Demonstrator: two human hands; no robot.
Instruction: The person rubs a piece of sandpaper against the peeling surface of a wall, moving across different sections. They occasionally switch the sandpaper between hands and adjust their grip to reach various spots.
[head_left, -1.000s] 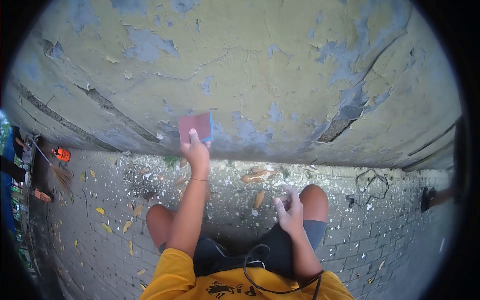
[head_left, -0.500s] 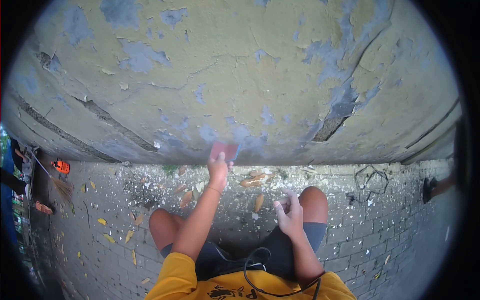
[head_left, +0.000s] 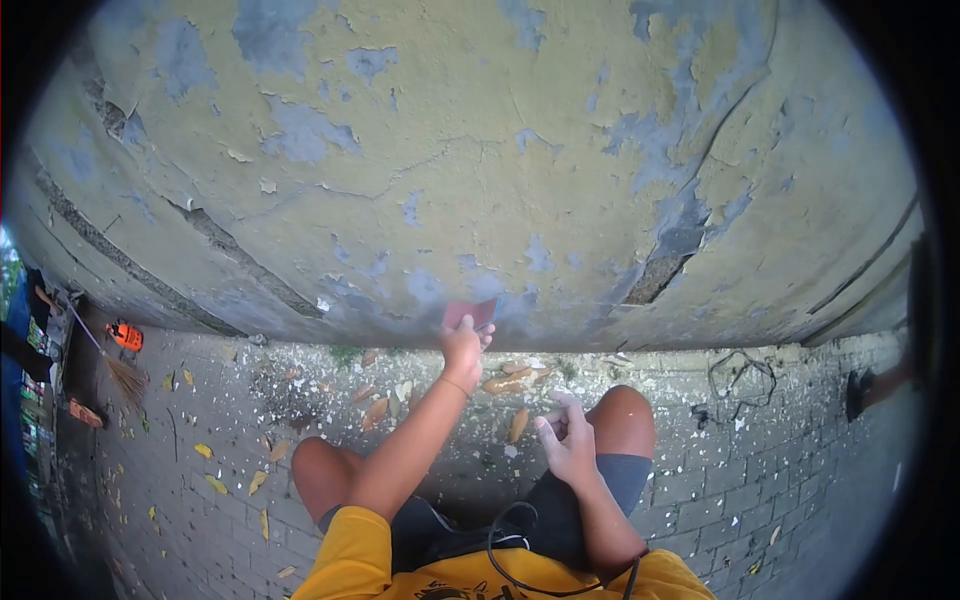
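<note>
A reddish flat sheet, perhaps sandpaper [head_left: 468, 313], is gripped in my left hand [head_left: 463, 352] against the lower part of the peeling wall [head_left: 400, 150]. The thumb lies over the sheet, with fingers at its right edge. My right hand [head_left: 569, 440] is raised beside my right knee, its fingers loosely curled and apart, with whitish dust on them and nothing held. Bluish patches show where the wall's yellowish paint has come off.
Paint chips and dry leaves [head_left: 518, 425] litter the paving [head_left: 700, 490]. A broom [head_left: 124, 377], an orange object [head_left: 125, 335] and a brick [head_left: 86, 413] are at the left. A dark cord [head_left: 742, 385] lies at the right, near another person's foot [head_left: 856, 394].
My left hand and the sheet have moved right and slightly down in the view. The wall's marks have shifted with the camera. My right hand sits slightly lower and further left.
</note>
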